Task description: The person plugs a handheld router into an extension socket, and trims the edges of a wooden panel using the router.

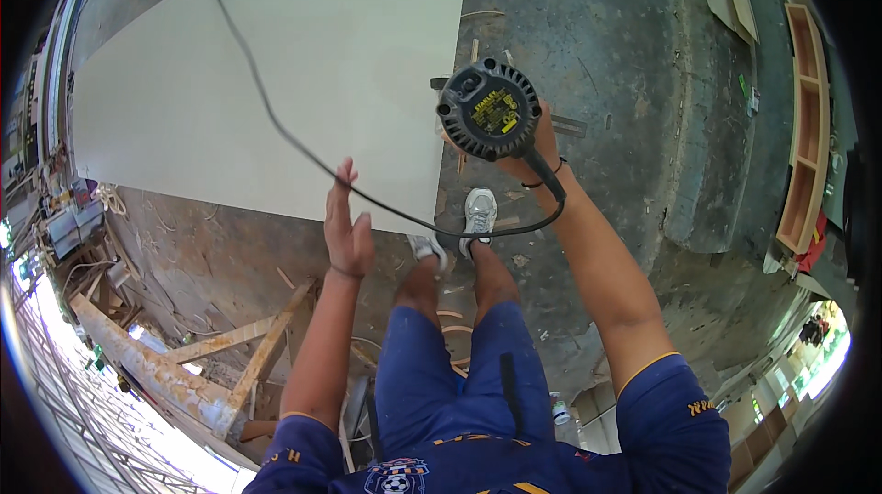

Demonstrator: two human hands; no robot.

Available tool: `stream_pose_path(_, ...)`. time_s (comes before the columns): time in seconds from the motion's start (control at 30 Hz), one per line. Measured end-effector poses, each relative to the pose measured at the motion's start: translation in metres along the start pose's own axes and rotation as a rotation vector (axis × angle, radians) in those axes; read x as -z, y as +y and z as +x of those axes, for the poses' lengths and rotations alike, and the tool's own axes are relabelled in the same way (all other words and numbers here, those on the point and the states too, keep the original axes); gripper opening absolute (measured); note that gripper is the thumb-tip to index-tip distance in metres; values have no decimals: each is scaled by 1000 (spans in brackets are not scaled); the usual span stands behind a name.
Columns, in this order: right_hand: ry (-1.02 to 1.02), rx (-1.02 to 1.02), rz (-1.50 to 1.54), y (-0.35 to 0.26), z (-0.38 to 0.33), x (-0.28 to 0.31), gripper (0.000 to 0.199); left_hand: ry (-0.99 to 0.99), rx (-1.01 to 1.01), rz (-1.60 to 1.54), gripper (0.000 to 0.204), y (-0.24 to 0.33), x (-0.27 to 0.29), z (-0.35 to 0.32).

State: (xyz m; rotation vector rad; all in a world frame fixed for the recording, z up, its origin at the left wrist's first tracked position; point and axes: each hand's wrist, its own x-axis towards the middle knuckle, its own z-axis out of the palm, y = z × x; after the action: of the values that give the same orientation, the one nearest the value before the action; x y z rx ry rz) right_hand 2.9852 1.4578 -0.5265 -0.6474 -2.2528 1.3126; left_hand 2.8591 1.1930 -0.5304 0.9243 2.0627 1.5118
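Tool [489,112] at upper centre of the frame looks heavy and rigid, best gripped round its body, where the right hand [545,137] seems closed, fingers mostly hidden, while the left hand [349,232], left of centre, stands open, empty, by the limp cord [514,234].

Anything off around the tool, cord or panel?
Mostly the cord: it runs from the power tool over the white panel, passing the left hand, so it could snag. Whether it touches that hand isn't clear. Loose scraps also litter the floor near the shoes.
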Motion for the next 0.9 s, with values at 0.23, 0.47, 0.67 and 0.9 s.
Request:
stream_pose_path(0.23, 14, 166, -94, 25, -21, -23, 53, -182, -379, 564, 83, -68, -13, 45)
stream_pose_path(0.47, -52, 173, -82, 42, -54, -45, 26, -298, -337, 470, 100, -53, -21, 36)
stream_pose_path(0.67, -1, 259, -173, 20, -50, -56, 25, -393, -304, 554, 99, -61, -15, 35)
stream_pose_path(0.9, -101, 216, -171, 13, -51, -53, 46, -360, -307, 414, 92, -62, -17, 34)
